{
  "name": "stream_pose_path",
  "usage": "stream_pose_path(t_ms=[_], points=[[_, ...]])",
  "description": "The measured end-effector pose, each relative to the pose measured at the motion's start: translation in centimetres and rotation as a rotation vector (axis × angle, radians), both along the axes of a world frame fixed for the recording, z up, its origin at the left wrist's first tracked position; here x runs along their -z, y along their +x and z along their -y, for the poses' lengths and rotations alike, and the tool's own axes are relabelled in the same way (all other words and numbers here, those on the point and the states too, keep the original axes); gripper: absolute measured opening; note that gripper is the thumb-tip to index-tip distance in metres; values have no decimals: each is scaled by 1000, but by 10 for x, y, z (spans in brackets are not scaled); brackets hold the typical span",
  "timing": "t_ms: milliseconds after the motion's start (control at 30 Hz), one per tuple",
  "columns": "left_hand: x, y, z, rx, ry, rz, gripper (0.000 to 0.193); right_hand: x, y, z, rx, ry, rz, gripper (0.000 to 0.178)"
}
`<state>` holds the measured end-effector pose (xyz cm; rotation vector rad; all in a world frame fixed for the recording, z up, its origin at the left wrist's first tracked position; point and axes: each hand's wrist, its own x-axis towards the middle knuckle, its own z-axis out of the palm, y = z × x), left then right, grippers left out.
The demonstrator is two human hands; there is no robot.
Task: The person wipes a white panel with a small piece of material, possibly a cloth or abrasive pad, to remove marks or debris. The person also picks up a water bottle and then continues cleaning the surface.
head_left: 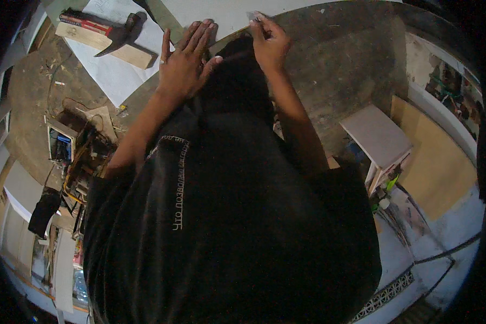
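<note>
My left hand (pixel 184 63) lies flat, fingers stretched out, at the near edge of a white sheet or board (pixel 226 13) at the top of the view. A ring shows on one finger. To its right, my right hand (pixel 272 44) is closed in a pinch over the same white surface. A small, thin, pale thing pokes out at its fingertips; its kind cannot be made out. Left of my left hand, a hammer (pixel 125 36) with a dark head rests across a light wooden block (pixel 135 55). Below them is a large white paper (pixel 110 75).
A red box (pixel 85 22) lies against the wooden block. The worktop (pixel 340 54) is dark and worn. At lower left stands a box of tools and cables (pixel 64 140). On the right are a grey-topped box (pixel 375 135) and a tan board (pixel 437 162).
</note>
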<state>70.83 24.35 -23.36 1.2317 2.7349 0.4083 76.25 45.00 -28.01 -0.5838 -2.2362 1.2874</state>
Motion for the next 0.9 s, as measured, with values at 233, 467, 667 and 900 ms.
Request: stream_pose_path(t_ms=[233,467,667,900], points=[[4,2,4,-46,97,25,59,24,5,14,62,-92,39,23],[12,2,5,-42,97,33,59,21,7,18,-61,-121,18,22],[14,1,7,-25,78,34,61,22,10,22,-111,-199,18,19],[12,-9,0,-40,87,-28,60,9,9,28,-246,-128,6,20]])
